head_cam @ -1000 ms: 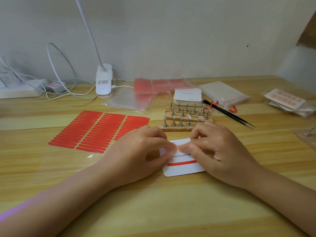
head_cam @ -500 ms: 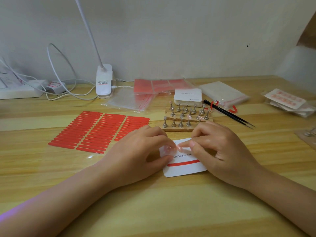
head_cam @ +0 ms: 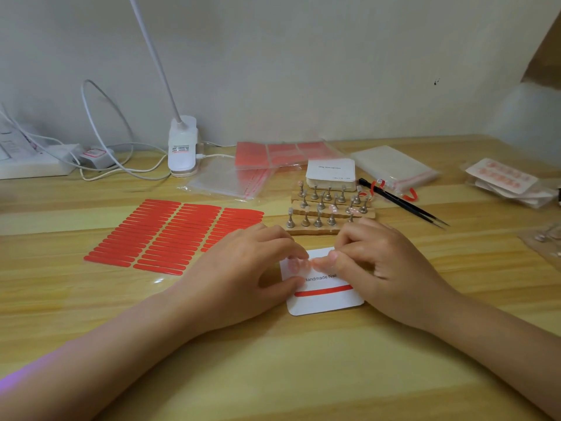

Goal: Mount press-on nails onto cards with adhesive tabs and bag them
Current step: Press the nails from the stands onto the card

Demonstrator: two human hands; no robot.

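Card [head_cam: 326, 300] flat on tabletop [head_cam: 273, 360], just in front of wooden nail stand [head_cam: 329, 212]. I see left hand [head_cam: 239, 278] on card's left edge, thumb on card near red strip [head_cam: 323, 290], forefinger curled over top-left corner. Right hand [head_cam: 391, 268] on card's right side, fingers curled, tips meeting left fingertips above the print. Pale nails [head_cam: 296, 264] sit under those fingertips; pinched or merely pressed, I cannot tell. Row axis runs left-right across card, parallel to red strip. Both hands equally near; I judge next nail goes rightward along row. Red tab sheet [head_cam: 170, 235] left of card.
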